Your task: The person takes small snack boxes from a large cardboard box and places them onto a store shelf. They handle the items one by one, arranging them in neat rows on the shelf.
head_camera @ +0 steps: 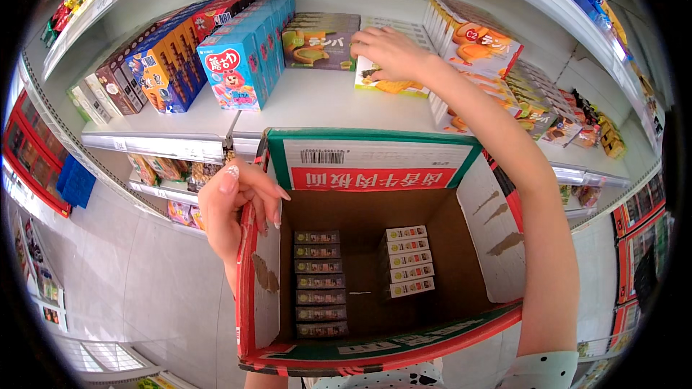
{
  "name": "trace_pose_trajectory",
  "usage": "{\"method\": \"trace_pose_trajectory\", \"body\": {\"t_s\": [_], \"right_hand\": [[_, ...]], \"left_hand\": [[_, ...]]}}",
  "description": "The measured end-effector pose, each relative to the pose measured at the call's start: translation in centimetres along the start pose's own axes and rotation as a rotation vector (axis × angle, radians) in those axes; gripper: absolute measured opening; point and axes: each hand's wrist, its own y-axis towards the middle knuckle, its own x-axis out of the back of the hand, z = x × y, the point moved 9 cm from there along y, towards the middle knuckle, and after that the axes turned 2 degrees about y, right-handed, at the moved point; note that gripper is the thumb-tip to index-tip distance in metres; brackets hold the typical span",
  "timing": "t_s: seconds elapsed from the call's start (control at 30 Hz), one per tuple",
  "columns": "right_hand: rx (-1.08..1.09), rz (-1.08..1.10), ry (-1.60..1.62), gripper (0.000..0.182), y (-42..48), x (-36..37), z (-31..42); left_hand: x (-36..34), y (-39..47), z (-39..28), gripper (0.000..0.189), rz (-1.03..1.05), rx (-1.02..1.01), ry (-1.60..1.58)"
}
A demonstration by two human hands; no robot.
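Note:
My left hand (pixel 230 205) curls its fingers over the left wall of an open cardboard carton (pixel 373 159) with red and green printing. Inside, small dark boxes (pixel 320 282) stand in a column on the left. A shorter column of small white boxes (pixel 410 257) is to their right. My right hand (pixel 392 54) reaches past the carton to the shelf, its fingers and thumb around a white biscuit box (pixel 400 86) with a green lower edge. That box is at the front of a row of pale boxes (pixel 403 27); my hand hides part of it.
Purple-grey biscuit boxes (pixel 319 46) stand left of my right hand, orange-and-white ones (pixel 478 46) are stacked to its right. Blue boxes (pixel 238 75) and wafer boxes (pixel 162 75) fill the shelf's left part. The shelf's front edge (pixel 157 143) runs behind the carton. A blue crate (pixel 75 181) sits at far left.

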Motion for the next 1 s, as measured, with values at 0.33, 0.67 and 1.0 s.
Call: {"method": "trace_pose_trajectory", "body": {"t_s": [0.33, 0.67, 1.0], "right_hand": [[-0.028, -0.019, 0.025, 0.044, 0.5, 0.2, 0.2], [0.269, -0.088, 0.647, 0.018, 2.8, 11.2, 10.5], [0.498, 1.351, 0.347, 0.028, -10.7, -0.2, 26.9]], "left_hand": [[0.2, 0.4, 0.8, 0.051, 0.020, 0.045, 0.022], [0.2, 0.3, 1.2, 0.053, 0.013, 0.041, 0.083], [-1.0, 0.5, 1.0, 0.053, 0.063, 0.000, 0.004]]}}
